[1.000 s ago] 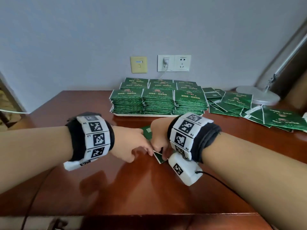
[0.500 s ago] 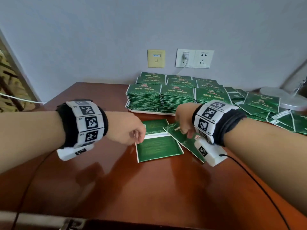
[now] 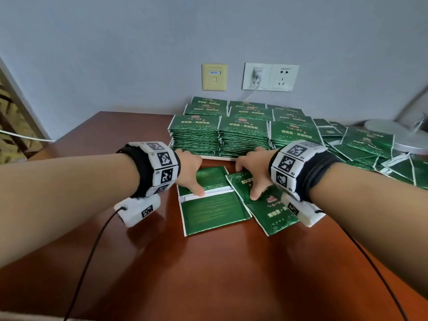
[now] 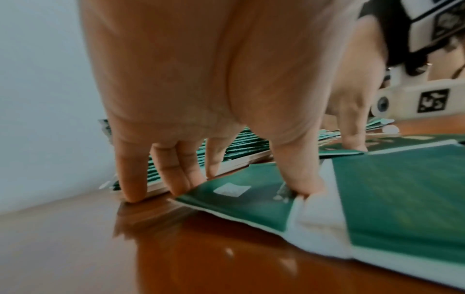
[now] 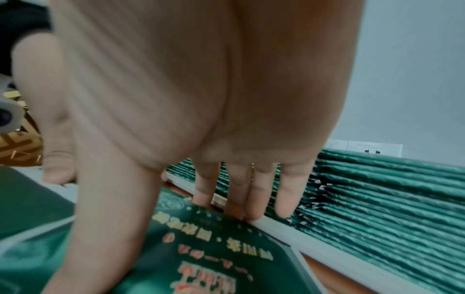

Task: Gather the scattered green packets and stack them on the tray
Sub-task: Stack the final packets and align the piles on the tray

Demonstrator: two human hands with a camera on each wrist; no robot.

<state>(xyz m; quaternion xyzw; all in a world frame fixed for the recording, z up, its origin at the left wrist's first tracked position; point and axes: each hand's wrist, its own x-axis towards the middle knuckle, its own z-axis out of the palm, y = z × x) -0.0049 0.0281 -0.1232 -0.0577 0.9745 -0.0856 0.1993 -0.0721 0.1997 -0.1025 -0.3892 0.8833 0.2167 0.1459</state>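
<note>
Two green packets (image 3: 214,213) lie overlapped on the brown table, with a third packet (image 3: 271,210) angled against their right side. My left hand (image 3: 192,176) spreads straight fingers over the left pair, and its thumb (image 4: 299,185) presses where they overlap. My right hand (image 3: 252,176) rests on the angled packet (image 5: 214,258). Its thumb is down on the packet and its fingertips (image 5: 251,210) touch the far edge by the tray rim (image 5: 314,244). Neither hand grips anything. The white tray (image 3: 217,158) behind the hands holds several tall stacks of green packets (image 3: 243,133).
More loose green packets (image 3: 361,147) are scattered on the table to the right of the tray. A round silver lamp base (image 3: 393,133) stands behind them. The wall with its sockets (image 3: 269,76) is close behind the tray. A cable (image 3: 88,262) runs from my left wrist.
A second ago both hands were curled together around packets. The packets now lie flat on the table and both hands have opened and spread on them, nearer the tray.
</note>
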